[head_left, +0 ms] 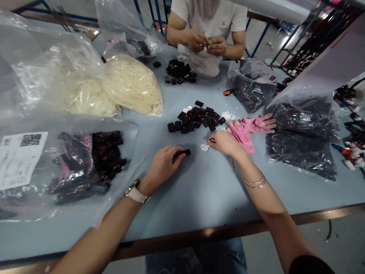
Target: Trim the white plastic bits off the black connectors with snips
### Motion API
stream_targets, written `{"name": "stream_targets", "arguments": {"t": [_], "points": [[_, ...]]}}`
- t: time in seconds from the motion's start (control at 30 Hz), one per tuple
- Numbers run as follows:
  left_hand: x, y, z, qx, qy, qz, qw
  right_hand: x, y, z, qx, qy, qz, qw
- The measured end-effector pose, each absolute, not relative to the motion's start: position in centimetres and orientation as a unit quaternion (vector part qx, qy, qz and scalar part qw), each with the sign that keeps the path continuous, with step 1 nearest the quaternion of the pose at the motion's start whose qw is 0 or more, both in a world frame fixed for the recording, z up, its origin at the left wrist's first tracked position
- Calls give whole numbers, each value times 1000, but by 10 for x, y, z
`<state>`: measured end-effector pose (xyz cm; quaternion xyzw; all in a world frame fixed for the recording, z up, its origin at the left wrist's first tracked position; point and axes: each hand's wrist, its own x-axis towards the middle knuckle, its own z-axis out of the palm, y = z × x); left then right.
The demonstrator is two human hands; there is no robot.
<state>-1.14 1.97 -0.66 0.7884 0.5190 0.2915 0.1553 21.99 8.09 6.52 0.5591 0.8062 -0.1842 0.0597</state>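
My left hand (164, 164), with a watch at the wrist, pinches a small black plastic connector housing (186, 152) just above the table. My right hand (224, 142) is closed, thumb and fingertips together, beside a little heap of tiny white pieces (204, 147). A small dark and shiny thing shows at its fingertips, too small to name. Beyond both hands lies a loose pile of black connector housings (196, 118), some with orange-red parts. More white pieces (228, 116) lie to its right, beside pink gloves (242, 137).
Clear bags of black parts (302, 133) lie at the right, another bag (252, 85) further back. Left are a bag of cream-coloured pieces (134, 83) and an opened bag of black housings (107, 152). Opposite, a person (208, 23) handles a small part behind another black pile (178, 70).
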Motion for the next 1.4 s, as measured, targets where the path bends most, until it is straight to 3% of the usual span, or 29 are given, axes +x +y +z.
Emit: {"name": "stream_targets", "arguments": {"t": [0.17, 0.67, 0.83, 0.97, 1.07, 1.4], "points": [[-12, 20, -9, 789, 517, 293, 156, 219, 80, 64, 539, 811, -223, 45], [-11, 19, -7, 794, 514, 288, 151, 218, 80, 56, 558, 813, -154, 61], [-11, 20, -9, 792, 519, 287, 144, 221, 81, 58, 570, 795, -204, -41], [-11, 19, -7, 794, 515, 288, 148, 213, 75, 61, 527, 760, -345, -158], [-10, 19, -6, 800, 507, 281, 157, 203, 68, 60, 494, 735, -419, -200], [-8, 17, 1, 754, 546, 295, 215, 182, 55, 56, 472, 779, -387, -143]]}}
